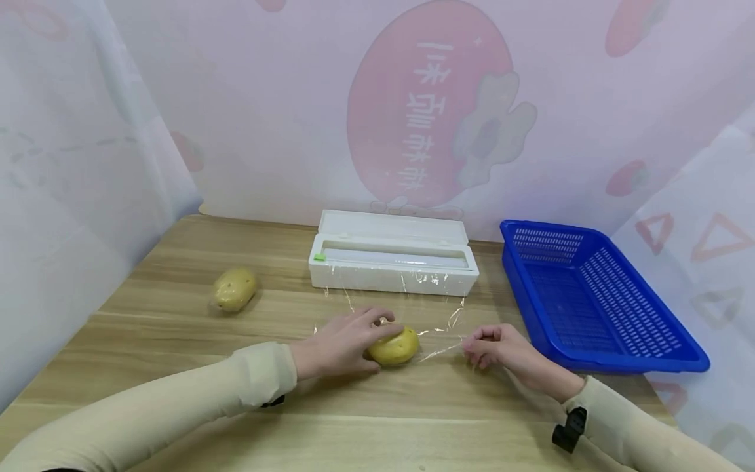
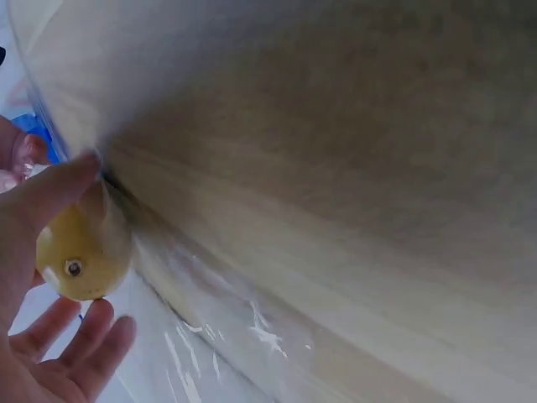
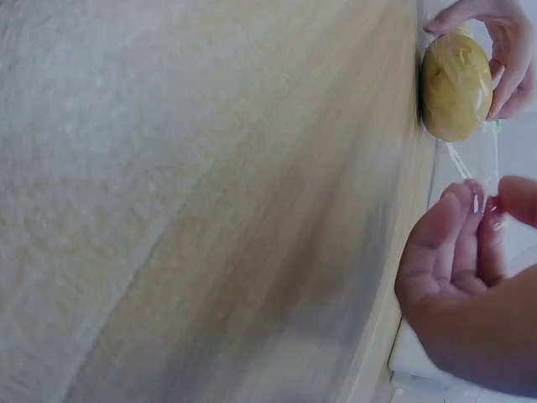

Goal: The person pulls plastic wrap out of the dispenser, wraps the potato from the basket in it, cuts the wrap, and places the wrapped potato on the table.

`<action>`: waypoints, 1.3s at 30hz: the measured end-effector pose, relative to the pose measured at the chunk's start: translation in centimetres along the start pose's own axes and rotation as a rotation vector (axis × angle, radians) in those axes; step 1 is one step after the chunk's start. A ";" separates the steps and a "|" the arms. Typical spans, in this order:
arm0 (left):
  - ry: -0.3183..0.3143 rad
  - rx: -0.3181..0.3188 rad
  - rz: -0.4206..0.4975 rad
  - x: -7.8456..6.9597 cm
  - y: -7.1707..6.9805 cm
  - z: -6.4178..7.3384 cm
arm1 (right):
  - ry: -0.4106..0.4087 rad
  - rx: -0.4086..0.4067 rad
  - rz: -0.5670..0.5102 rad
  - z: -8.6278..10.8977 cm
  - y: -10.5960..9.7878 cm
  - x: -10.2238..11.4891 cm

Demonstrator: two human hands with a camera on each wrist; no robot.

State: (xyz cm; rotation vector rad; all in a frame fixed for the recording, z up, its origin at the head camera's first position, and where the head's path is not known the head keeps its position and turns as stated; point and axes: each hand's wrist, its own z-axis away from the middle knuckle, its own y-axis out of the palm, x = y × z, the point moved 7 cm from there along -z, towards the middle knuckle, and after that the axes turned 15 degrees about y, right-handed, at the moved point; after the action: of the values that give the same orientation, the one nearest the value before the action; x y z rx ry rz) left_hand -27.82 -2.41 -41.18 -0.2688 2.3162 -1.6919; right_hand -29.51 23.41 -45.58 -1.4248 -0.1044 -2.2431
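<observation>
On the desk, the left potato looks already wrapped. Rightward, the left hand grips a second potato, nearer, seemingly part-wrapped. Film spreads from the far white box, apparently uncut; cutting and closing seem left. The right hand pinches its edge, beside the blue basket.

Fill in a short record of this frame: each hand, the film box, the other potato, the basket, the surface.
Left hand: grips a potato
Right hand: pinches clear cling film beside that potato
Film box: white cling film dispenser, lid open, behind the hands
Other potato: on the left, untouched
Basket: blue perforated plastic basket, right side
Surface: wood-grain table
</observation>
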 end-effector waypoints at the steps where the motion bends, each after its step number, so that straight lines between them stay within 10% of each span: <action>1: 0.003 -0.003 0.005 0.0 -0.1 0.0 | 0.004 -0.014 0.002 0.0 0.0 -0.1; 7: -0.015 -0.004 0.054 0.7 -0.4 0.1 | -0.030 -0.217 0.120 0.7 -0.3 0.4; 14: -0.003 -0.017 0.150 1.8 -0.9 0.0 | -0.563 -0.554 0.587 3.8 3.3 6.4; 21: -0.017 -0.045 0.252 3.6 -1.2 -0.2 | -0.694 -0.341 0.769 0.9 8.7 9.4; 29: -0.087 -0.038 0.381 5.1 -0.7 0.0 | -0.631 -0.175 0.610 -3.5 8.4 9.2; 35: -0.075 -0.123 0.121 4.2 -3.4 0.0 | -0.518 -0.075 0.469 -5.4 7.3 9.1; 39: 0.057 -0.207 -0.091 2.3 -5.1 -0.2 | -0.396 -0.037 0.404 -6.6 6.5 9.1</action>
State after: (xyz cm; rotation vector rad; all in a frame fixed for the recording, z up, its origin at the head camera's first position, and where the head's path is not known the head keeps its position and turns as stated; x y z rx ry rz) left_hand -30.04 -4.49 -36.48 -0.3764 2.5609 -1.5183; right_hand -35.30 12.42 -41.87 -1.7180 0.0902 -1.6327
